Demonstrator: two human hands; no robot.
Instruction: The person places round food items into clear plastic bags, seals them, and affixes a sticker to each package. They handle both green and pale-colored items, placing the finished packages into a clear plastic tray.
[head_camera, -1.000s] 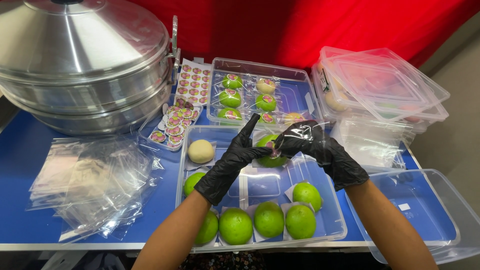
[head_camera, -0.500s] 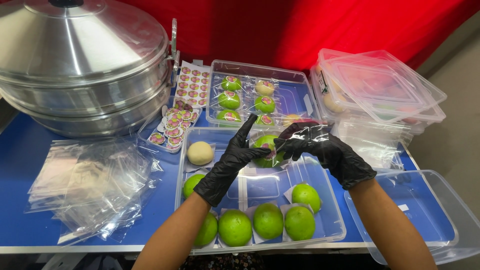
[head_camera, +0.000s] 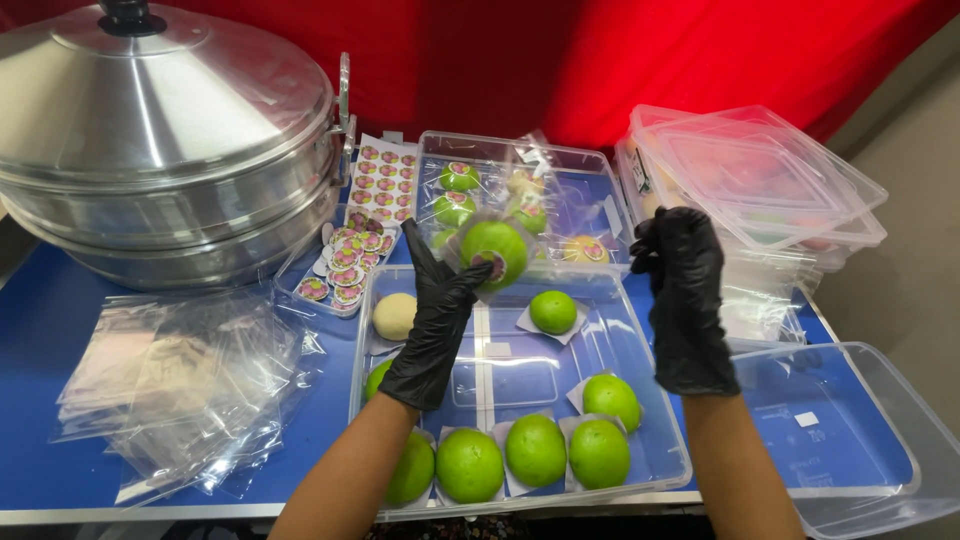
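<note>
- While the left hand is raised above the near tray, its gloved fingers pinch a green bun in a clear bag at the fingertips, up and just to the right of the palm, so the sticker-marked side faces the camera.
- Held apart to the right of that bun, the right hand has its fingers loosely curled and close together, gripping nothing that I can make out (the black glove hides the fingertips, so a scrap of film may be there).
- Below both hands, unwrapped green buns sit on paper squares in the near tray, within easy reach.
- Beyond the hands, bagged buns lie in the far tray, kept separate from the bare ones.
- Left of the left hand lie a stack of clear bags and a sticker sheet.
</note>
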